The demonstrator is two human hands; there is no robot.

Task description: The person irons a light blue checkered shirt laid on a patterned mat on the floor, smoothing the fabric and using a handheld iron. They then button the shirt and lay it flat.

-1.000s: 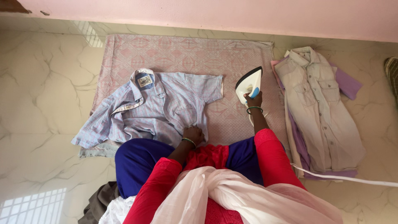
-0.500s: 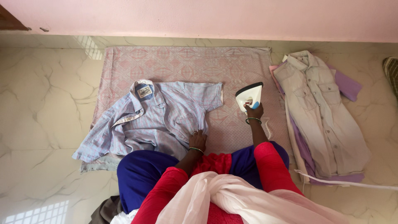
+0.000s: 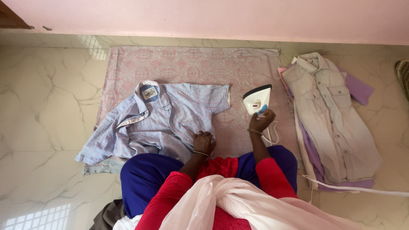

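Note:
A pale blue checked short-sleeved shirt [image 3: 164, 121] lies open and rumpled on a pink patterned cloth [image 3: 187, 64] spread on the floor. My left hand [image 3: 203, 142] rests on the shirt's lower edge with fingers curled into the fabric. A white iron [image 3: 256, 99] with a black sole and blue handle stands upright on the cloth, right of the shirt. My right hand [image 3: 261, 120] sits just below the iron's handle, fingers curled. Whether it still grips the handle is unclear. The iron's white cord [image 3: 272, 135] loops beside my wrist.
A stack of clothes, topped by a grey buttoned shirt [image 3: 330, 115] over purple garments, lies to the right on the marble floor [image 3: 47, 106]. A white cable [image 3: 362, 189] crosses its lower end. My blue-clad knees [image 3: 145, 172] press against the cloth. A pink wall [image 3: 213, 17] runs behind.
The iron has been brought closer and set upright on the cloth. My right hand has dropped lower on its handle. My left hand shifted slightly along the shirt's hem.

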